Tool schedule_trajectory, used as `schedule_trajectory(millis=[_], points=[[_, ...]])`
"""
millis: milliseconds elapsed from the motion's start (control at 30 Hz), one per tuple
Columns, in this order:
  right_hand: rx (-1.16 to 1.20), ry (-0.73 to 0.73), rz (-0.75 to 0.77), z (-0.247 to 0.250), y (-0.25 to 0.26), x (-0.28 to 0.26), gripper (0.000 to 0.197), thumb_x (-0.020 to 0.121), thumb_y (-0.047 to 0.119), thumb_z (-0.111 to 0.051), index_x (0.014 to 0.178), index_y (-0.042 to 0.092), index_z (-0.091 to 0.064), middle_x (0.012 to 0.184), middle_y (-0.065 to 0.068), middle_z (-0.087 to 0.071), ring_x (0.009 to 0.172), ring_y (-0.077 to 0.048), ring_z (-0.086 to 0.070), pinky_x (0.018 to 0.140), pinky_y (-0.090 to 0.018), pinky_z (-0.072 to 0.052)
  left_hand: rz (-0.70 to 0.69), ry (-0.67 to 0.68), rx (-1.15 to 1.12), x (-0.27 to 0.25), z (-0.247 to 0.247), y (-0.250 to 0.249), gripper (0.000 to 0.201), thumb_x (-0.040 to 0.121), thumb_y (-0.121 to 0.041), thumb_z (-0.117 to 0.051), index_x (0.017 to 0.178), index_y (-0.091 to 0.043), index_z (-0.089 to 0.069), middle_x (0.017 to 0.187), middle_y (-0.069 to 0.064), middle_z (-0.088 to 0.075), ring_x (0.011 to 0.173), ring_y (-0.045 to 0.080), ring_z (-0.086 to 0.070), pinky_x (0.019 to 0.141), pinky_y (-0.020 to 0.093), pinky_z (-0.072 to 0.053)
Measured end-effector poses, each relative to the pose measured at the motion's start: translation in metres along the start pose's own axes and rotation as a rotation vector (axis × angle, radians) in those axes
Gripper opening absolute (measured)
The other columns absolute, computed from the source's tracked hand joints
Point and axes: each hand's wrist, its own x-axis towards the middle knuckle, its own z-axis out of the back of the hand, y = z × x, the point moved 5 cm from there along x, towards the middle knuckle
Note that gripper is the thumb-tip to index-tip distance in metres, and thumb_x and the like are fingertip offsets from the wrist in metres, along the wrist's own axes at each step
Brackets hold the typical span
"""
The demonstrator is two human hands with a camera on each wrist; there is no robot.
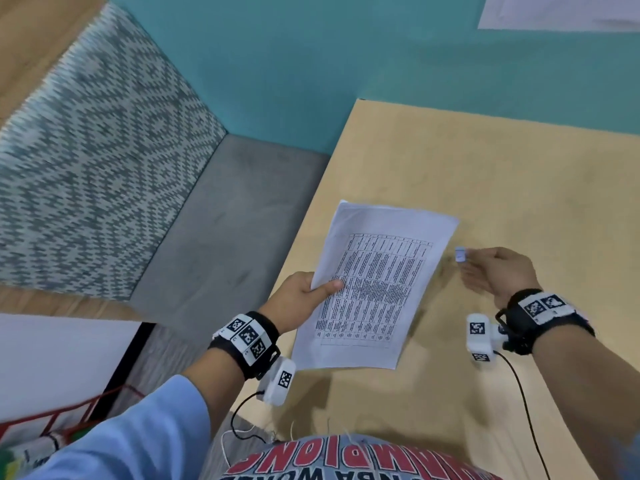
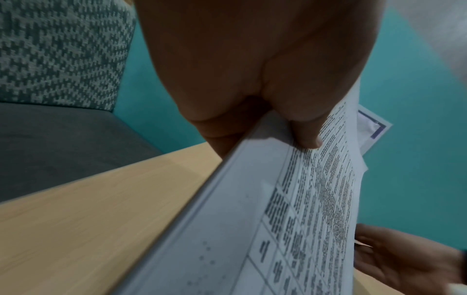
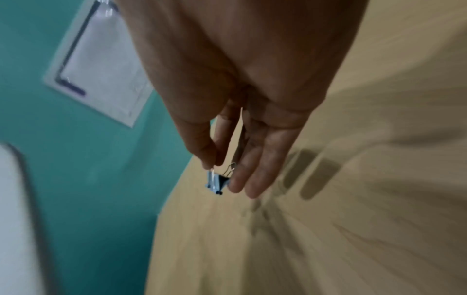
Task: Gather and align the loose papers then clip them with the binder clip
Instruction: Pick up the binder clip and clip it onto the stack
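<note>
A stack of white papers (image 1: 374,285) with a printed table on top is held just above the light wooden table (image 1: 502,174). My left hand (image 1: 304,299) pinches its left edge, thumb on top; in the left wrist view the thumb presses on the papers (image 2: 290,209). To the right of the stack my right hand (image 1: 491,271) pinches a small blue binder clip (image 1: 460,253) by a wire handle. In the right wrist view the binder clip (image 3: 217,182) hangs from thumb and forefinger, while the other fingers (image 3: 255,173) stay straight.
A grey seat (image 1: 225,237) with a patterned cushion (image 1: 93,143) stands left of the table. A teal wall (image 1: 311,57) rises behind it, with a framed white sheet (image 3: 101,65) on it. Cables (image 1: 523,400) run from the wrist cameras.
</note>
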Motion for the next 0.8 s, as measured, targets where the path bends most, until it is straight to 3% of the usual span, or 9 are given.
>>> schedule_trajectory(millis=[67, 133, 200, 267, 333, 533, 600, 667, 800], points=[[0.104, 0.035, 0.063, 0.018, 0.005, -0.038, 0.02, 0.084, 0.013, -0.084, 0.096, 0.002, -0.072, 0.106, -0.023, -0.077, 0.104, -0.036, -0.076, 0.099, -0.05, -0.059, -0.037, 0.003, 0.026, -0.004, 0.0, -0.006, 0.094, 0.084, -0.081, -0.063, 0.104, 0.011, -0.066, 0.091, 0.012, -0.074, 0.082, 0.025, -0.071, 0.083, 0.046, -0.061], [0.21, 0.05, 0.122, 0.042, 0.009, -0.076, 0.041, 0.068, 0.02, -0.091, 0.101, 0.004, -0.071, 0.11, -0.021, -0.075, 0.106, -0.033, -0.075, 0.096, -0.043, -0.061, -0.078, -0.001, 0.046, -0.008, -0.001, -0.011, 0.096, 0.082, -0.084, -0.061, 0.098, 0.011, -0.064, 0.086, 0.01, -0.071, 0.078, 0.024, -0.068, 0.078, 0.041, -0.058], [0.283, 0.069, 0.162, 0.066, 0.013, -0.111, 0.053, 0.069, 0.017, -0.088, 0.117, 0.004, -0.069, 0.115, -0.018, -0.075, 0.108, -0.029, -0.075, 0.094, -0.041, -0.061, -0.136, 0.017, 0.077, -0.014, -0.007, -0.023, 0.084, 0.089, -0.077, -0.062, 0.083, 0.006, -0.059, 0.077, 0.0, -0.06, 0.072, 0.016, -0.057, 0.071, 0.034, -0.047], [0.314, 0.094, 0.22, 0.086, 0.016, -0.145, 0.052, 0.077, 0.007, -0.083, 0.127, 0.003, -0.068, 0.117, -0.016, -0.077, 0.112, -0.026, -0.074, 0.096, -0.038, -0.059, -0.194, -0.002, 0.137, -0.024, -0.013, -0.04, 0.061, 0.099, -0.056, -0.065, 0.063, -0.013, -0.041, 0.062, -0.011, -0.04, 0.059, 0.012, -0.039, 0.059, 0.03, -0.032], [0.299, 0.114, 0.294, 0.1, 0.019, -0.178, 0.055, 0.07, 0.009, -0.084, 0.124, 0.005, -0.071, 0.113, -0.012, -0.08, 0.109, -0.019, -0.075, 0.099, -0.031, -0.057, -0.271, -0.017, 0.194, -0.037, -0.021, -0.06, 0.057, 0.103, -0.044, -0.065, 0.063, -0.026, -0.028, 0.058, -0.013, -0.026, 0.057, 0.012, -0.026, 0.056, 0.03, -0.021], [0.277, 0.185, 0.416, 0.118, 0.024, -0.259, 0.042, 0.075, 0.0, -0.08, 0.116, 0.003, -0.076, 0.108, -0.016, -0.081, 0.098, -0.016, -0.076, 0.092, -0.021, -0.059, -0.435, 0.003, 0.31, -0.072, -0.045, -0.1, 0.057, 0.103, -0.042, -0.065, 0.061, -0.026, -0.029, 0.056, -0.011, -0.027, 0.055, 0.009, -0.025, 0.052, 0.026, -0.019], [0.309, 0.23, 0.422, 0.122, 0.022, -0.276, 0.048, 0.069, 0.008, -0.087, 0.115, 0.001, -0.077, 0.11, -0.02, -0.079, 0.097, -0.019, -0.075, 0.092, -0.024, -0.059, -0.497, 0.015, 0.343, -0.085, -0.054, -0.11, 0.056, 0.103, -0.043, -0.065, 0.064, -0.024, -0.029, 0.058, -0.01, -0.028, 0.055, 0.009, -0.026, 0.052, 0.027, -0.02], [0.355, 0.279, 0.422, 0.127, 0.018, -0.289, 0.059, 0.061, 0.021, -0.097, 0.113, 0.001, -0.078, 0.112, -0.024, -0.077, 0.1, -0.025, -0.074, 0.096, -0.036, -0.06, -0.531, 0.021, 0.358, -0.093, -0.062, -0.117, 0.055, 0.103, -0.044, -0.064, 0.064, -0.024, -0.031, 0.058, -0.01, -0.028, 0.055, 0.009, -0.026, 0.053, 0.027, -0.019], [0.402, 0.315, 0.428, 0.142, 0.02, -0.309, 0.045, 0.074, 0.007, -0.08, 0.119, 0.004, -0.073, 0.109, -0.017, -0.073, 0.1, -0.027, -0.072, 0.095, -0.049, -0.061, -0.549, 0.023, 0.365, -0.103, -0.075, -0.125, 0.054, 0.102, -0.043, -0.066, 0.062, -0.026, -0.032, 0.057, -0.011, -0.027, 0.056, 0.009, -0.024, 0.053, 0.028, -0.019]])
